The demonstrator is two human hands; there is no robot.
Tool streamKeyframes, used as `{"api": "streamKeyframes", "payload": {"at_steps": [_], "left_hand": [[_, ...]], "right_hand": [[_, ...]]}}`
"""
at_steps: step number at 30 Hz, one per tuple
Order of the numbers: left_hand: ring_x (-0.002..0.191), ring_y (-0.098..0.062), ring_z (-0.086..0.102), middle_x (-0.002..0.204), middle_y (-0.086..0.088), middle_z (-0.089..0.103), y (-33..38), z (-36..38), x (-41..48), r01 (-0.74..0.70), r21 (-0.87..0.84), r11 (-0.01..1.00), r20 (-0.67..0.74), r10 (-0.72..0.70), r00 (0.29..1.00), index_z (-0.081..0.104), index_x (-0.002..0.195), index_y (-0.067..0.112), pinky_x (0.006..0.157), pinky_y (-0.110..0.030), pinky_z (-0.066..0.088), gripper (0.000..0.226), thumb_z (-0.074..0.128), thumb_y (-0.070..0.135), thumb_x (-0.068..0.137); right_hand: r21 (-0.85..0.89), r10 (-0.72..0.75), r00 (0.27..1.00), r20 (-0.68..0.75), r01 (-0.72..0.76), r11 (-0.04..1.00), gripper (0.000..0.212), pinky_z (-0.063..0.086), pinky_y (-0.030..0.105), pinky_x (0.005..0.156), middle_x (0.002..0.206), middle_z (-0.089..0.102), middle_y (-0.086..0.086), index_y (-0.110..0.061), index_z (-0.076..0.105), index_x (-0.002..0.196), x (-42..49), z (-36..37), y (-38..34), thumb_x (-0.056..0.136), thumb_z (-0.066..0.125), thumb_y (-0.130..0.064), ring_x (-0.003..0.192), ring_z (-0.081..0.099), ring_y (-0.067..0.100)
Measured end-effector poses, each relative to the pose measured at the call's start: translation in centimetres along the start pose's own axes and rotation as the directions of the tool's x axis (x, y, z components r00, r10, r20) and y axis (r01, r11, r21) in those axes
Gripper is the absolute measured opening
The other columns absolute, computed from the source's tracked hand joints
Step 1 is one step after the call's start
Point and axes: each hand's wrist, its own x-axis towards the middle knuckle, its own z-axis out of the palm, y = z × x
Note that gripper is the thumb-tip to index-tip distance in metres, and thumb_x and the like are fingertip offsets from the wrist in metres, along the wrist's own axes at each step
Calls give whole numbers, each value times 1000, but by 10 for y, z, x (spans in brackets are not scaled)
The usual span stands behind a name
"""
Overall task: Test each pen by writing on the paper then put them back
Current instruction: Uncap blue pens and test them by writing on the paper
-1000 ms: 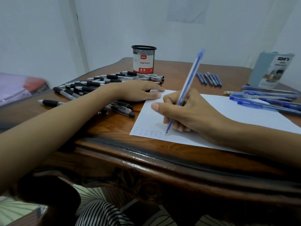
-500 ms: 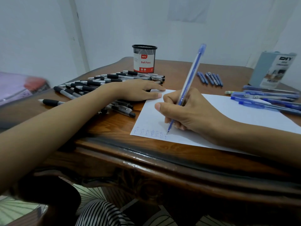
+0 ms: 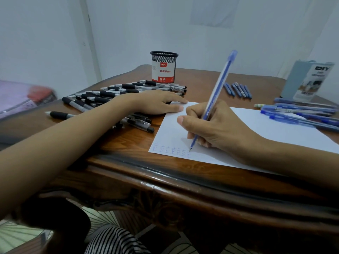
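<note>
My right hand [image 3: 211, 125] grips a blue pen [image 3: 218, 85] upright, its tip touching the white paper [image 3: 266, 131] near the paper's front left corner, at the end of a row of small blue marks [image 3: 172, 150]. My left hand [image 3: 156, 104] lies flat with straight fingers, its fingertips pressing the paper's far left corner and its palm over a heap of black-grip pens [image 3: 102, 97]. A black mesh pen cup [image 3: 164, 66] labelled "Ball Pens" stands behind that heap.
Several blue pens [image 3: 300, 114] lie at the right edge, partly on the paper. Several blue pen caps [image 3: 238, 90] lie behind the paper. A pale blue box [image 3: 308, 81] stands at the far right. The wooden table [image 3: 165, 173] has a carved front edge.
The pen's tip has crept slightly to the right along the row of marks and the pen stands a little steeper. My left hand has stayed in place.
</note>
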Motion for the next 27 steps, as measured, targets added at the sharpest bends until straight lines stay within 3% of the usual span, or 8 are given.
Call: {"api": "streamKeyframes", "payload": {"at_steps": [4, 8, 10, 14, 16, 20, 24, 27], "left_hand": [[132, -14, 34, 146, 4, 38, -2, 2, -2, -32, -30, 999, -24, 31, 999, 36, 140, 26, 105, -27, 23, 44, 36, 37, 98], [132, -15, 35, 144, 2, 39, -2, 3, -4, -121, -4, 993, -149, 119, 982, 41, 138, 21, 110, -31, 26, 44, 47, 31, 95], [131, -15, 36, 143, 2, 40, 3, 4, -4, -183, 44, 982, -220, 189, 957, 43, 136, 20, 109, -30, 27, 44, 50, 28, 94], [129, -10, 38, 143, 2, 42, 29, 8, 1, -379, 90, 921, -330, 387, 861, 44, 136, 18, 101, -11, 23, 42, 48, 16, 95], [133, -9, 33, 147, 2, 37, 35, 11, 8, -401, 59, 914, -295, 400, 868, 39, 140, 18, 101, -6, 17, 44, 45, 16, 96], [135, -10, 32, 147, 5, 37, 32, 15, 13, -357, -21, 934, -131, 352, 927, 35, 142, 22, 110, -22, 21, 44, 41, 24, 98], [101, -5, 56, 115, 1, 63, 36, 15, 14, -436, -12, 900, -316, 410, 856, 61, 119, 15, 85, -15, 43, 28, 56, 20, 92], [83, 0, 59, 93, 6, 67, 35, 14, 12, -408, -112, 906, -405, 333, 851, 70, 102, 14, 66, -9, 47, 19, 67, 20, 84]], "right_hand": [[-7, -40, 996, -86, 39, 999, 38, 37, 6, 43, 45, 52, -7, -13, 50, 52, -1, -3, -1, 89, 58, -18, 42, 50, -3], [83, 34, 951, -308, -9, 997, 49, 29, 15, 35, 41, 48, -4, -18, 56, 43, 13, -36, 4, 89, 56, -36, 36, 40, 7], [129, 111, 912, -396, -64, 990, 57, 25, 14, 35, 40, 49, -2, -16, 56, 42, 22, -56, 9, 94, 45, -33, 35, 38, 8], [149, 203, 828, -523, -146, 978, 42, 21, 13, 34, 34, 42, -5, -12, 51, 55, 32, -81, 25, 91, 31, -18, 31, 32, 7], [128, 215, 788, -576, -173, 977, 37, 20, 13, 32, 31, 37, -10, -15, 48, 56, 34, -86, 32, 90, 34, -16, 28, 29, 4], [51, 161, 764, -625, -165, 985, 34, 24, 11, 32, 32, 40, -12, -17, 47, 60, 38, -91, 42, 92, 39, -11, 28, 35, 1], [-8, 143, 831, -538, -174, 985, 21, 30, 19, 35, 51, 47, 2, -19, 51, 70, 39, -90, 55, 90, 49, -9, 37, 40, 7], [-32, 85, 867, -492, -116, 993, 19, 34, 18, 34, 57, 54, 5, -19, 54, 73, 38, -87, 54, 89, 55, -8, 38, 47, 5]]}}
